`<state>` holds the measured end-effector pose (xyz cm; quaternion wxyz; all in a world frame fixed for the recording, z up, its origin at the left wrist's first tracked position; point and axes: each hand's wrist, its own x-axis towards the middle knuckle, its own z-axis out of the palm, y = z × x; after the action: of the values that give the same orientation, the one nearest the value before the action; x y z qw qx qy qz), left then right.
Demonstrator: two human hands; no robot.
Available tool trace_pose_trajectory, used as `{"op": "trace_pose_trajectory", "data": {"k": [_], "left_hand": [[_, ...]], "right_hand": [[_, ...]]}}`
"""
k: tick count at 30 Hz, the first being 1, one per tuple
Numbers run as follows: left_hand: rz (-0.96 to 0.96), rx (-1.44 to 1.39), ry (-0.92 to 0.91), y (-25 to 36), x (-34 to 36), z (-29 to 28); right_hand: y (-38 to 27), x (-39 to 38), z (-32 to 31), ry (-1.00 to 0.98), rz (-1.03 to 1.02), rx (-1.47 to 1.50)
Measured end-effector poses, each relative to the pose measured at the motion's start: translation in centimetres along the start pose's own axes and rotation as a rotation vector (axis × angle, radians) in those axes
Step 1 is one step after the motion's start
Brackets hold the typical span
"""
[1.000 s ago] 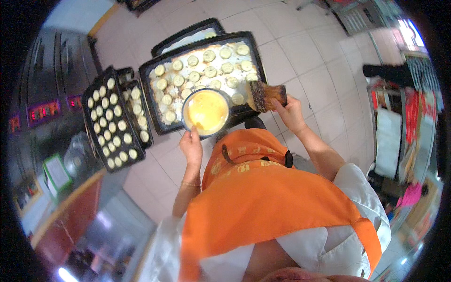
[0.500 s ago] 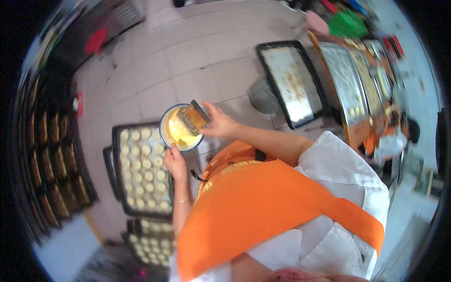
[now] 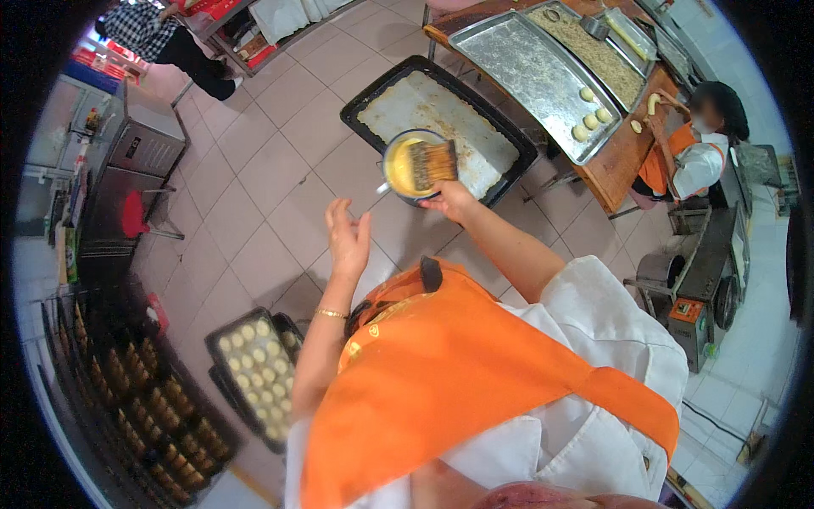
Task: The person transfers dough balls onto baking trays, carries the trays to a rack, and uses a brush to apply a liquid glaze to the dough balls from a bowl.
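Observation:
My right hand (image 3: 452, 202) is closed at the near right rim of a white bowl (image 3: 383, 188) with a dark blue edge. Yellow liquid (image 3: 398, 165) fills part of it. A wide flat brush (image 3: 437, 165) with a wooden handle lies in the bowl, right beside my right fingers; whether they also touch it I cannot tell. Behind the bowl is a black-rimmed baking tray (image 3: 386, 110) with brown residue; I cannot tell if the bowl rests on it. My left hand (image 3: 348, 242) is raised to the left of the bowl, fingers apart, holding nothing.
Trays of round pale dough pieces (image 3: 259, 365) stand at the lower left, near a dark rack (image 3: 136, 399). At the right, a wooden table (image 3: 627, 182) bears metal trays, with a person (image 3: 691, 161) beside it. A red stool (image 3: 134, 214) and another person (image 3: 170, 47) are at the left.
My left hand has let go of the bowl. The bowl and brush have moved right, away from the dough trays to the black-rimmed tray, with my right hand. My view has turned.

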<state>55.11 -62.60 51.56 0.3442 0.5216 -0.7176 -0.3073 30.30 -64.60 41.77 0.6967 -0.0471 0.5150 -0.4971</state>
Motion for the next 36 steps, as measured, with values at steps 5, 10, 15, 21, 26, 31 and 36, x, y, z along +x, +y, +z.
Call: {"op": "trace_pose_trajectory", "data": {"k": [5, 10, 15, 21, 26, 31, 36], "left_hand": [[-0.449, 0.141, -0.063, -6.0, -6.6, -3.8], [-1.189, -0.229, 0.001, -10.2, -20.1, -8.7], [-1.468, -0.128, -0.062, -10.3, -32.2, -8.7], [-1.585, -0.21, 0.084, -8.2, -45.2, -4.3], [-1.622, -0.318, 0.438, -7.5, -53.6, 3.1], [-1.6, -0.199, 0.875, -12.7, -53.1, 3.8], [-1.641, 0.12, 1.092, -17.9, -53.8, -4.4]], "right_hand": [[0.2, 10.9, -9.2, 0.355, 0.072, 0.188], [2.5, 16.3, -14.7, 0.561, 0.115, 0.179], [4.5, 17.0, -15.3, 0.538, 0.087, 0.288], [7.9, 13.8, -10.9, 0.28, 0.212, -0.117], [11.4, 9.8, -1.4, -0.078, 0.312, -0.65], [16.4, 7.2, 10.9, -0.501, 0.263, -1.039], [25.5, 4.8, 24.0, -0.862, 0.143, -1.28]]}}
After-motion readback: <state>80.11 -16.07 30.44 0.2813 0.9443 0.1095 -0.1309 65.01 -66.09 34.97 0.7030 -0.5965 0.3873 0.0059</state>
